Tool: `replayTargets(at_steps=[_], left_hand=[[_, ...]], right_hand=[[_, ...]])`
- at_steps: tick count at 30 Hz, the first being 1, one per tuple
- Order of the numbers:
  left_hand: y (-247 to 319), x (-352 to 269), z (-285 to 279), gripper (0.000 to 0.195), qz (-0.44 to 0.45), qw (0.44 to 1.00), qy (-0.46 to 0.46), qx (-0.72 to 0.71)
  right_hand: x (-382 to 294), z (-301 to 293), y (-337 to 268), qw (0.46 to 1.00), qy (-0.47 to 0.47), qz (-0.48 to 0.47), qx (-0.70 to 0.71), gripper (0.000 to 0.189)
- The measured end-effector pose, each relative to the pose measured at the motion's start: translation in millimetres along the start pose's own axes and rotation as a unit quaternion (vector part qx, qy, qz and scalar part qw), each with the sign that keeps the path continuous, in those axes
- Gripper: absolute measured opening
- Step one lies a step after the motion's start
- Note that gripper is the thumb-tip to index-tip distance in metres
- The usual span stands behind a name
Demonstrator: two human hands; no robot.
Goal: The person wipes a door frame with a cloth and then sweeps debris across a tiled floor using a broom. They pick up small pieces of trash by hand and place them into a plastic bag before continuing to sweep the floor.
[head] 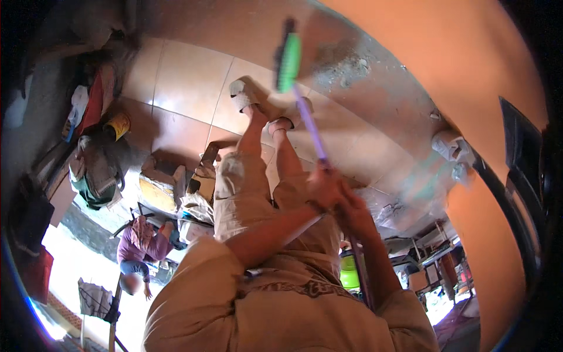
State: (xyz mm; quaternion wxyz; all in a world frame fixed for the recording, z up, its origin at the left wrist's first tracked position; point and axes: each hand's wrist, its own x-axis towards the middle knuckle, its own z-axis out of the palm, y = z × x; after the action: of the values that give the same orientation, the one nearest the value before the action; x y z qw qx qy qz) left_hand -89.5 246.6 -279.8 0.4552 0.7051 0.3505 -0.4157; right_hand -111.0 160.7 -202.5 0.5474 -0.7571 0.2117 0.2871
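Observation:
A broom with a bright green head, dark bristles and a purple handle (311, 125) extends away from me over the tiled floor. My left hand (324, 187) is closed around the handle, and my right hand (352, 209) grips it close beside the left, nearer my body. Both hands are blurred. The handle's rear part passes under my right forearm. The green head (290, 61) is blurred too; whether its bristles touch the floor I cannot tell. Grey debris (347, 72) lies on the floor to the right of the head.
My slippered feet (243, 94) are on the tiles. An orange wall (484, 57) curves along the right, with plastic bags (453, 145) at its foot. To the left are a yellow container (118, 125), bags and stacked things. A person (140, 242) in purple is at the lower left.

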Motion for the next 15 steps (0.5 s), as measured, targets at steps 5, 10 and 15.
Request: replayTargets(at_steps=[5, 10, 15], left_hand=[[-62, 40, -111, 0.036, 0.073, 0.972, 0.077, -0.211], [-80, 129, -66, 0.029, 0.135, 0.933, -0.094, 0.321], [-22, 100, 72, 0.052, 0.151, 0.923, -0.227, 0.273]], right_hand=[[61, 105, -11, 0.97, -0.162, 0.113, 0.144, 0.044], [81, 76, 64, 0.967, -0.138, 0.21, 0.033, 0.035], [53, -28, 97, 0.949, 0.013, 0.313, 0.02, 0.045]])
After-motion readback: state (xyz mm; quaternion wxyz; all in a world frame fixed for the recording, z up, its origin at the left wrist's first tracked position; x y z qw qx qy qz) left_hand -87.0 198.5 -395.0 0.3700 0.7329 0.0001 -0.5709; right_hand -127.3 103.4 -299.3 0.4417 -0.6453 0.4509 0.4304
